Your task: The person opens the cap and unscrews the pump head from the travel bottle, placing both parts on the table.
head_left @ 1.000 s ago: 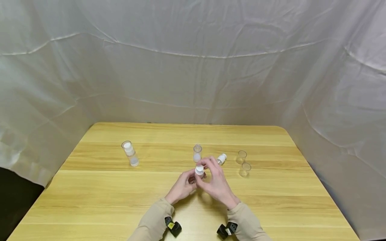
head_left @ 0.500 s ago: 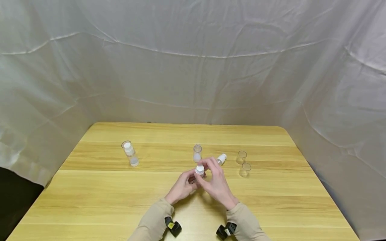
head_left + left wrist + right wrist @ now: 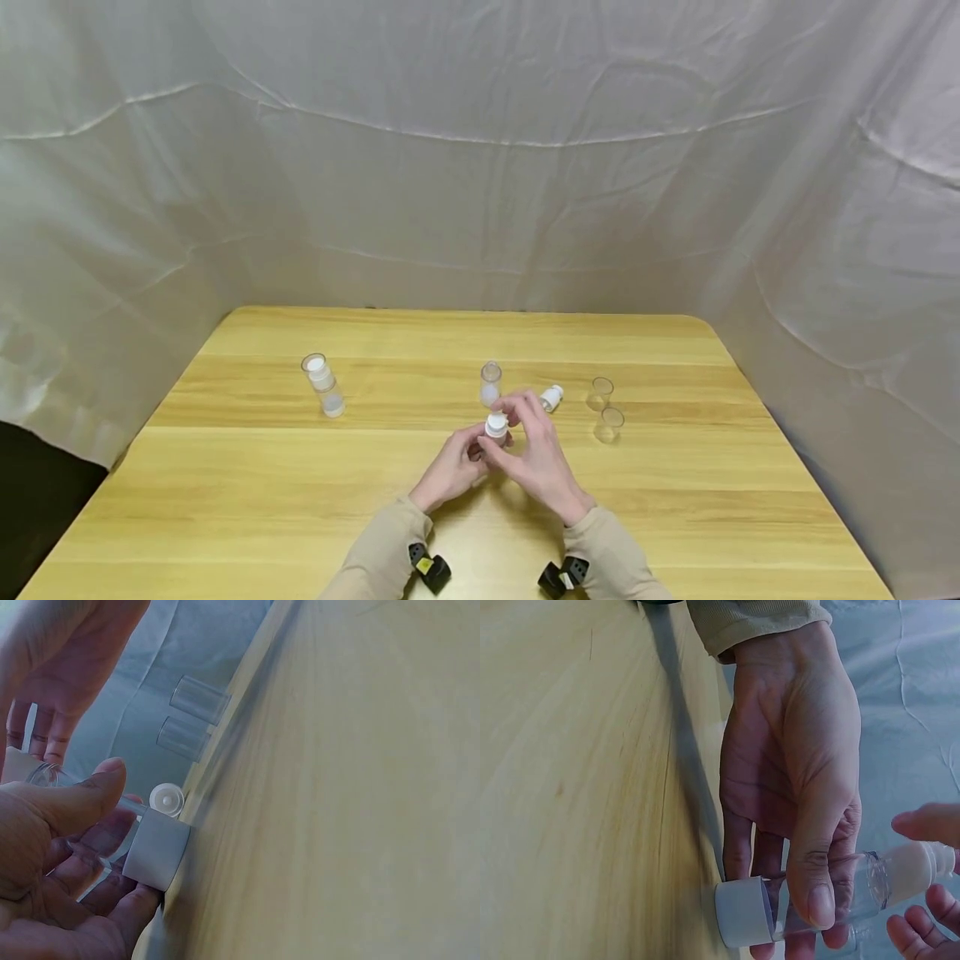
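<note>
Upright in my left hand (image 3: 452, 468) is a small pump bottle (image 3: 855, 892), with a clear body, a white base (image 3: 157, 850) and a white pump top (image 3: 496, 425). My left thumb and fingers grip its clear body. Around the pump top, my right hand (image 3: 536, 467) has its fingers spread. In the right wrist view its thumb (image 3: 930, 823) stands apart from the white top. Whether the other right fingertips touch it, I cannot tell. Just beyond the hands stands a clear bottle without a pump (image 3: 491, 385); a loose white pump (image 3: 552, 398) lies beside it.
Two clear caps (image 3: 601, 394) (image 3: 609, 426) stand on the wooden table (image 3: 300, 517) to the right. An assembled bottle (image 3: 324, 386) with a clear cap stands at the left. Grey cloth (image 3: 480, 208) hangs behind the table and along its sides.
My right thumb has come away from the white pump top, slightly to the left, and the fingers have loosened around it. My left hand keeps its hold on the bottle.
</note>
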{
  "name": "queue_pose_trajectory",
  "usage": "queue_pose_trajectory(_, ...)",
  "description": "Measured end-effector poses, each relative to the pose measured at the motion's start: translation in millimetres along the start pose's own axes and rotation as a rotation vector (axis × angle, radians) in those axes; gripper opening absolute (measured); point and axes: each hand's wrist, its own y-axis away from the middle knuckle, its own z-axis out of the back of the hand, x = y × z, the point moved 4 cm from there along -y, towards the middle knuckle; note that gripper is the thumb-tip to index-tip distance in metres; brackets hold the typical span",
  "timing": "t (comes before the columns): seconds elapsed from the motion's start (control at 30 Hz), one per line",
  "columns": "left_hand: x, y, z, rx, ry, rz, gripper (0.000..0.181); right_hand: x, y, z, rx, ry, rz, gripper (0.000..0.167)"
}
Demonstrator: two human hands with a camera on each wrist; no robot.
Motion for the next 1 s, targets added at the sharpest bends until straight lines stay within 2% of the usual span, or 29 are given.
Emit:
queue_pose_trajectory(0.27,0.6,4.4,-0.6,0.013,-0.005,-0.009,0.043,0.8,2.5,-2.4,-0.038,0.041,0.018,0.04)
queue_pose_trajectory(0.5,0.2,3.9,0.6,0.009,0.002,-0.003,0.044,2.0,1.5,-1.0,-0.02,0.043,0.042,0.037)
queue_pose_trajectory(0.77,0.7,2.6,-0.1,0.007,0.01,-0.009,0.043,2.8,1.8,-0.2,0.043,0.029,-0.031,0.042)
queue_pose_trajectory(1.0,-1.3,1.8,0.6,-0.003,-0.042,-0.027,0.043,-0.3,2.2,-1.9,-0.013,0.054,-0.043,0.042)
